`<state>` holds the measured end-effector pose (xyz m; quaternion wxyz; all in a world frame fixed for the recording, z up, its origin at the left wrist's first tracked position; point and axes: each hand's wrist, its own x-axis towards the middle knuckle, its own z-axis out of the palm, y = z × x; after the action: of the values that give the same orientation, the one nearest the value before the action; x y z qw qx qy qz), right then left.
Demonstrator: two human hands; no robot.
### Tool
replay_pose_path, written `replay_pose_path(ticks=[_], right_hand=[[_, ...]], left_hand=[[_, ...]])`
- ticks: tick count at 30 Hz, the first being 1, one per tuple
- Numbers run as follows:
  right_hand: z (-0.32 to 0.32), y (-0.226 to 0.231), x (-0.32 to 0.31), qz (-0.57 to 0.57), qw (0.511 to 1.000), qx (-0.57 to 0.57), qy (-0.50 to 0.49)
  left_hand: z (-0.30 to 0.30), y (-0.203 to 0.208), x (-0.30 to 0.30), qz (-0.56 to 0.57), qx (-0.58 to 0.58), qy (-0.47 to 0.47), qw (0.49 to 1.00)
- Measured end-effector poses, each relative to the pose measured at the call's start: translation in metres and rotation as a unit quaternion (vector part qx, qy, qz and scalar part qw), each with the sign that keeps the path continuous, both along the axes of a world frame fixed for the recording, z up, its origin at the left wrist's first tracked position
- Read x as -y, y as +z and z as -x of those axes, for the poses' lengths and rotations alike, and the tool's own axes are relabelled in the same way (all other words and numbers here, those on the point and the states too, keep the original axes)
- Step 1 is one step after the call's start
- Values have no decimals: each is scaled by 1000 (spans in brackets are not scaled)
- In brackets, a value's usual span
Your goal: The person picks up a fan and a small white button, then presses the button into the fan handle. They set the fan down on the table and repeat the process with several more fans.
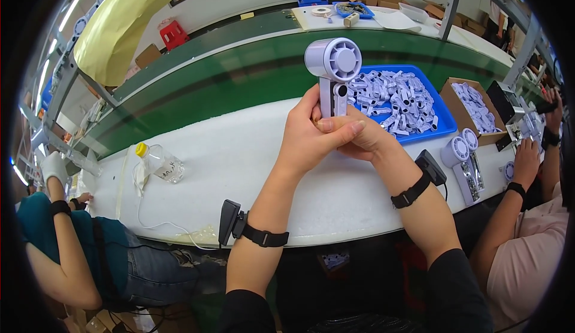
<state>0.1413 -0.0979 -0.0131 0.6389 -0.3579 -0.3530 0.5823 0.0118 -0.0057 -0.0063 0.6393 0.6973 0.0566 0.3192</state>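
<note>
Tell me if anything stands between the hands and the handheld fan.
Nothing visible does: the left hand and right hand hold the handheld fan by its handle; the blue tray lies beyond, to the right.

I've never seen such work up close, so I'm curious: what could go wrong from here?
The left hand holds the small fan upright; should its grip slip, the fan might drop and get damaged. The blue tray, heaped with small parts, sits just beyond the right hand; a careless swing could perhaps knock some out.
</note>
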Motion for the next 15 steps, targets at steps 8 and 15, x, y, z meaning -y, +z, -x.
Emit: replay_pose_path(ticks=[8, 15], right_hand=[[-9, -9, -3, -2, 999, 44, 4], [-5, -9, -6, 7, 999, 39, -14]], left_hand=[[-2, -4, -3, -25, 21, -38, 999], [-4, -7, -6, 24, 14, -23, 999]])
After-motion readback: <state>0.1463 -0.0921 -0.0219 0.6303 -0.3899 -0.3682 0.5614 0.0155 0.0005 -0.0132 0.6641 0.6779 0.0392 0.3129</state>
